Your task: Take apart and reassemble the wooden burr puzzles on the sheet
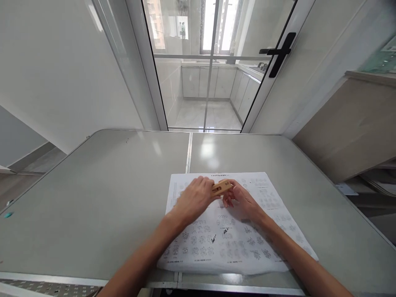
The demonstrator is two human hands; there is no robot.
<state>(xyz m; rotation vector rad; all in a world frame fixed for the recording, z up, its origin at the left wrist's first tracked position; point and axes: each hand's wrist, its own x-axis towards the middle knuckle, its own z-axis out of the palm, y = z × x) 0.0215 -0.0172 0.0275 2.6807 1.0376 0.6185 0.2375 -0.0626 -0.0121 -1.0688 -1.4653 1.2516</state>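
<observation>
A small light-brown wooden block [222,187] with a slot in its side and a dark mark near its right end is held between my two hands. My left hand [198,193], back turned up, is closed round the block's left end and hides that part. My right hand [243,198] pinches the right end between thumb and fingers, the other fingers curled below. Both hands are over a large white printed sheet [235,255], covered with rows of small line drawings and short captions. Two dark marks stand out on the sheet below the hands.
The sheet lies on a grey-green table [123,198] with a metal seam [188,152] down its middle. A small teal object [8,215] is at the far left. Behind the table stands a glass door with a black handle [280,53]. Shelving [349,119] stands at the right.
</observation>
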